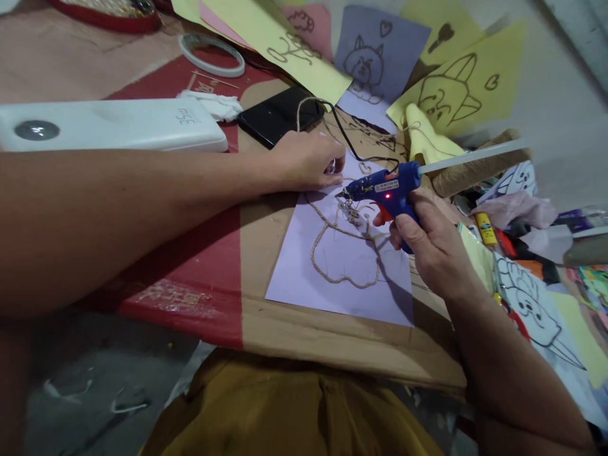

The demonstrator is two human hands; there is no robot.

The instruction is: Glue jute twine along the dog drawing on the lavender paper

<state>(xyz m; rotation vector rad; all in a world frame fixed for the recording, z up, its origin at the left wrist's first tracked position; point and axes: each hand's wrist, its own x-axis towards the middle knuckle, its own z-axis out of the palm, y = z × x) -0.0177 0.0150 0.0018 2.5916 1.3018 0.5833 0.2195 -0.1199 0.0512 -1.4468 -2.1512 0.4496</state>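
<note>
My right hand point(430, 244) is wrapped round the handle of a blue hot glue gun point(380, 187) with a lit red light and a clear glue stick point(475, 155) out of its back. Its nozzle points left, close over a purple sheet point(294, 272). Brown twine point(327, 277) lies on the sheet in the outline of a figure. At the sheet's upper left, my left hand point(311, 158) has its fingers closed in a pinch at the twine beside the nozzle. A loop of twine rises behind that hand.
A black phone point(280, 117), a white power bank point(118, 123) and a roll of tape point(211, 56) lie to the left. Yellow and purple drawings point(380, 57) stand at the back. A twine spool point(479, 164), a glue stick tube point(485, 229) and papers are at right.
</note>
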